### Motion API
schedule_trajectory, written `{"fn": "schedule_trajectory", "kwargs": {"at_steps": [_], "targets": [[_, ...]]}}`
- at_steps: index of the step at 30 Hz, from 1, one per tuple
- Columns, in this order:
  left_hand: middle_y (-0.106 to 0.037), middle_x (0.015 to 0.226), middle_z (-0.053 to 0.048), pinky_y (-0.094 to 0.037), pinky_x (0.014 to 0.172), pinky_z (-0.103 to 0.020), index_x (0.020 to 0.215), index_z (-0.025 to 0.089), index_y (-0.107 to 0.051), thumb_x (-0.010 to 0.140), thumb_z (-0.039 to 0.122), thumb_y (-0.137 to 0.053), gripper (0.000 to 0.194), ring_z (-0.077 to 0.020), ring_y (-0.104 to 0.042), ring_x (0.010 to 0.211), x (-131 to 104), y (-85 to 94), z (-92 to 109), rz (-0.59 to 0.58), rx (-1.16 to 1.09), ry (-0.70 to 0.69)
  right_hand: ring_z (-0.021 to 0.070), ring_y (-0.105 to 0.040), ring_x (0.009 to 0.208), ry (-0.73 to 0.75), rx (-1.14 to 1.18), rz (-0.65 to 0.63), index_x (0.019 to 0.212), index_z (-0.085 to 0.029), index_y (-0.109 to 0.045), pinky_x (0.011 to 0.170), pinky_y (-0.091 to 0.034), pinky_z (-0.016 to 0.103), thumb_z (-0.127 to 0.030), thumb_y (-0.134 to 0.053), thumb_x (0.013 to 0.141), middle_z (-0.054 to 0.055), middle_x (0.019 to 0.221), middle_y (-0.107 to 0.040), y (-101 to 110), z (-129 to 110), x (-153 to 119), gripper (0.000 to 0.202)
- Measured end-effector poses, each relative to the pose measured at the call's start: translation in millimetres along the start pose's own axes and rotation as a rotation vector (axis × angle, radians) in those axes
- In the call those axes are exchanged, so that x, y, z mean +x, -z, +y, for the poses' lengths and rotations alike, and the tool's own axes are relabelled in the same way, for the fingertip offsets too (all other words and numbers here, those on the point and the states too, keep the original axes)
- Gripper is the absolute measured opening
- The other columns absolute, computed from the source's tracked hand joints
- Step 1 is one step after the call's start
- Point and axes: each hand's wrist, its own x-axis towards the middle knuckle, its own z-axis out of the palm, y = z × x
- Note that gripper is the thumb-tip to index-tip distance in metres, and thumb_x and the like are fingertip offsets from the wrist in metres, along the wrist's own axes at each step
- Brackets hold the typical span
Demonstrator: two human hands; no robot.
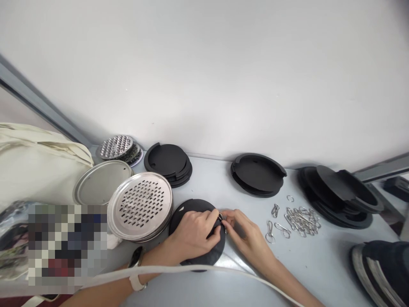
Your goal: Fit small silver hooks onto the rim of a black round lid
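Note:
A round black disc (198, 205) lies flat on the table in front of me. My left hand (200, 228) rests across it, with thumb and forefinger closed at its right edge. There, a small shiny metal clip (220, 217) shows between the fingertips of both hands. My right hand (245, 230) pinches this piece from the right side, and the fingers hide most of it. To the right of that hand lies a pile of wire clips (302, 221), with several loose clips (275, 210) and a wire ring (290, 198) around it.
Perforated metal grater discs (145, 204) are stacked on the left, beside plain metal discs (102, 182) and more grater plates (115, 147). Black round holders (168, 160), (258, 172), (338, 196) stand along the wall. A cream bag (38, 166) is at left; dark stacked pieces (383, 268) sit front right.

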Motion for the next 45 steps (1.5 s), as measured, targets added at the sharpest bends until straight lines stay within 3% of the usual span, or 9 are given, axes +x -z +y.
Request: {"fn": "schedule_trajectory", "kwargs": {"at_steps": [12,21,34,37,42,45], "targets": [[-0.057,0.072,0.002,-0.033,0.054,-0.030,0.090,0.021,-0.044,0.086,0.029,-0.042,0.009,-0.0176,-0.057,0.063,0,-1.8,-1,0.003,0.019,0.001,0.0141,-0.059,0.083,0.002,0.050,-0.100,0.118,-0.021,-0.049,0.079,-0.048,0.027,-0.024,-0.038,0.094,0.006,0.104,-0.059,3,0,0,0.027],[-0.059,0.074,0.001,-0.034,0.055,-0.030,0.091,0.021,-0.045,0.085,0.028,-0.043,0.010,-0.0174,-0.057,0.064,-1,-1.3,-1,-0.007,0.002,0.009,0.0144,-0.055,0.076,0.021,0.016,-0.110,0.120,-0.020,-0.045,0.074,-0.047,0.029,-0.023,-0.040,0.092,0.004,0.087,-0.056,2,1,-1,0.029],[-0.059,0.074,0.002,-0.034,0.055,-0.030,0.092,0.021,-0.045,0.085,0.028,-0.043,0.010,-0.0172,-0.058,0.065,-1,-1.8,-1,-0.006,-0.005,0.014,0.0129,-0.054,0.075,0.014,-0.012,-0.079,0.117,-0.021,-0.044,0.071,-0.045,0.026,-0.022,-0.039,0.092,0.002,0.086,-0.054,-4,5,-3,0.025],[-0.059,0.074,0.002,-0.034,0.056,-0.030,0.093,0.022,-0.045,0.085,0.027,-0.043,0.010,-0.0172,-0.058,0.066,-1,-1.8,-1,-0.007,-0.007,0.014,0.0129,-0.053,0.073,0.011,-0.012,-0.066,0.113,-0.021,-0.043,0.069,-0.045,0.026,-0.022,-0.038,0.092,0.001,0.083,-0.052,-6,4,-3,0.021],[-0.059,0.073,0.002,-0.033,0.055,-0.030,0.092,0.022,-0.044,0.084,0.027,-0.043,0.009,-0.0172,-0.058,0.065,0,-0.8,0,-0.012,-0.011,0.016,0.0124,-0.048,0.067,-0.007,0.002,-0.052,0.091,-0.022,-0.041,0.064,-0.042,0.025,-0.024,-0.039,0.092,-0.002,0.074,-0.047,-8,5,-2,0.003],[-0.059,0.073,0.002,-0.033,0.055,-0.029,0.090,0.022,-0.043,0.084,0.027,-0.044,0.008,-0.0172,-0.058,0.066,0,-0.2,0,-0.015,-0.010,0.014,0.0116,-0.044,0.064,-0.010,0.017,-0.037,0.083,-0.023,-0.035,0.062,-0.040,0.024,-0.024,-0.041,0.091,-0.004,0.071,-0.043,-9,7,-2,0.010]]}}
